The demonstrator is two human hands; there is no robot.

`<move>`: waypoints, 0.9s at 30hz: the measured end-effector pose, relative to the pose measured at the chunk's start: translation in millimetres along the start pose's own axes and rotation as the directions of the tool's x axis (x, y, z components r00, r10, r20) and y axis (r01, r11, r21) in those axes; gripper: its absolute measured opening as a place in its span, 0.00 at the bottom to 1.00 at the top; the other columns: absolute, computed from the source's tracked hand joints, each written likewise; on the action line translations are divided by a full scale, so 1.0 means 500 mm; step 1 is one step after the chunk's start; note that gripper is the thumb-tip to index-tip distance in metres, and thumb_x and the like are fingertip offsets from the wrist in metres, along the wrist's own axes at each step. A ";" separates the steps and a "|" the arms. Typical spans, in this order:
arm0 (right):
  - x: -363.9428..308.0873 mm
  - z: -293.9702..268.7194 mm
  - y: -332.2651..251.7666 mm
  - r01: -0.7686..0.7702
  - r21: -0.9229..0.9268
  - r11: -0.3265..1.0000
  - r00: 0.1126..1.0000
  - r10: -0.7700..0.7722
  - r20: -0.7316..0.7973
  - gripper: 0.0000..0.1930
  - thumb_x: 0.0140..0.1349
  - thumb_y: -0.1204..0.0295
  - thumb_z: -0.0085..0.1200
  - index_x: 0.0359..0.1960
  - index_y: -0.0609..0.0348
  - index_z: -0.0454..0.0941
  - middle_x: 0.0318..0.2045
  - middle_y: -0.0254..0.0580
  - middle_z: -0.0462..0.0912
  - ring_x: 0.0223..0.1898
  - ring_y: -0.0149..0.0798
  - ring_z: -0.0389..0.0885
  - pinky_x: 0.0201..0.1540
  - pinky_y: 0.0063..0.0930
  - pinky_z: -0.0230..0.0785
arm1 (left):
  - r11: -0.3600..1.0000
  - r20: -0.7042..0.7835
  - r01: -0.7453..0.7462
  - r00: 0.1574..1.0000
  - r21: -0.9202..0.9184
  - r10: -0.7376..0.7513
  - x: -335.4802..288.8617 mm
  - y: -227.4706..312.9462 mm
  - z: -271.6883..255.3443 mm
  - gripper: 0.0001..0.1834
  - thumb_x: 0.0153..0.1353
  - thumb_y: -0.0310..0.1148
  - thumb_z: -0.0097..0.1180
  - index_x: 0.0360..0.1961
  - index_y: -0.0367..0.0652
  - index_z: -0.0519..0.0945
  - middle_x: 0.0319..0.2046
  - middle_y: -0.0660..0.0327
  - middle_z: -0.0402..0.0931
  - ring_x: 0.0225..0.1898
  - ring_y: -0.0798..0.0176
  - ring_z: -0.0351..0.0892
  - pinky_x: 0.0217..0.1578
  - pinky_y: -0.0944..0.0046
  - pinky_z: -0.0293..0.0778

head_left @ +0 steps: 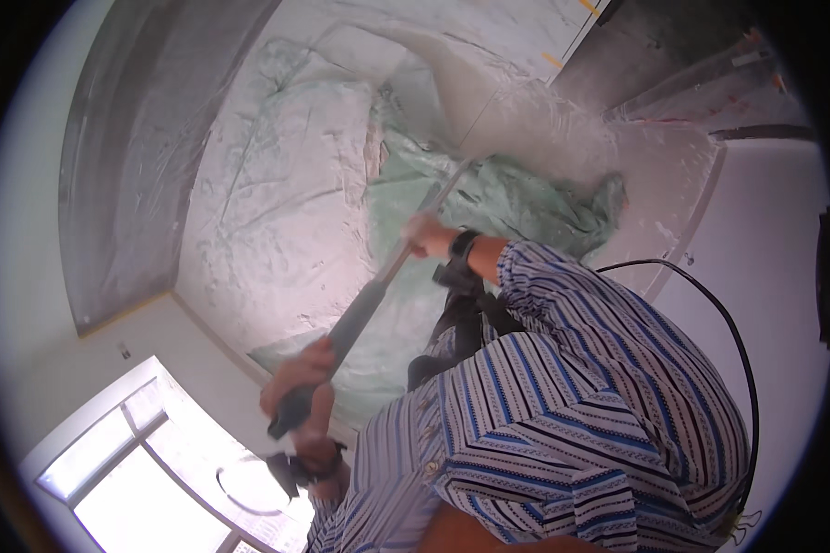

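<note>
A long grey pole slants from the lower left up toward the middle, with a thick dark grip at its near end and a thinner shaft beyond. My left hand is wrapped round the thick grip. Farther up, my right hand closes round the thinner shaft, slightly smeared by motion. The pole's far end lies over a crumpled green plastic sheet; what sits at its tip is too unclear to name. Dark straps circle both my wrists.
Pale dust coats the sheeting and the floor. A large grey panel stands at the left, above a bright window. At the right, a black cable curves beside a white wall. Plastic film hangs at the far right.
</note>
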State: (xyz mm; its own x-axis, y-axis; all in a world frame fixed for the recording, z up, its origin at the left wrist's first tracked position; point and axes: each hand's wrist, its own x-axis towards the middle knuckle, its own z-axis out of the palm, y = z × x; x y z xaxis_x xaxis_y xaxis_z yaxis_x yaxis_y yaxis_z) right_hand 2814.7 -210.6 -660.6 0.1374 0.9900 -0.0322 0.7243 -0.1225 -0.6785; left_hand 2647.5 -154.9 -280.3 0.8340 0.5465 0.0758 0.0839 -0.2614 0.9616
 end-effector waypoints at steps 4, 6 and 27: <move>0.007 0.102 -0.077 -0.026 0.439 0.898 1.000 0.028 0.002 0.05 0.40 0.69 0.59 0.17 0.50 0.75 0.17 0.41 0.78 0.18 0.43 0.78 0.24 0.34 0.71 | 0.984 -0.110 0.085 0.992 0.154 -0.068 -0.027 0.068 0.001 0.11 0.45 0.28 0.60 0.26 0.32 0.74 0.30 0.44 0.78 0.39 0.43 0.79 0.46 0.45 0.73; 0.017 0.090 -0.119 -0.101 0.736 0.669 0.994 0.105 0.040 0.04 0.43 0.70 0.59 0.19 0.52 0.75 0.18 0.41 0.78 0.18 0.41 0.78 0.24 0.34 0.73 | 0.971 -0.135 0.109 0.987 0.214 -0.081 -0.027 0.083 -0.001 0.11 0.44 0.29 0.60 0.25 0.32 0.73 0.28 0.44 0.78 0.37 0.43 0.79 0.44 0.45 0.74; -0.070 -0.345 -0.070 -0.288 0.913 -0.290 0.538 0.740 0.405 0.07 0.56 0.69 0.53 0.32 0.58 0.73 0.20 0.42 0.76 0.14 0.37 0.76 0.17 0.35 0.74 | 0.851 0.393 -0.524 0.788 0.025 0.474 0.208 0.085 0.020 0.15 0.52 0.41 0.55 0.25 0.42 0.66 0.20 0.55 0.73 0.27 0.50 0.78 0.32 0.50 0.74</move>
State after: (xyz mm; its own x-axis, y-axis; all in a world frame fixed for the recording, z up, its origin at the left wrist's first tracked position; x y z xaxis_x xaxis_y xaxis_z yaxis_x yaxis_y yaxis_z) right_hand 2901.3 -253.3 -509.2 0.3362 0.4701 -0.8161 -0.8662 -0.1857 -0.4639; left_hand 2743.2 -116.9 -234.4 0.9112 -0.0053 0.4119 -0.3521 -0.5287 0.7723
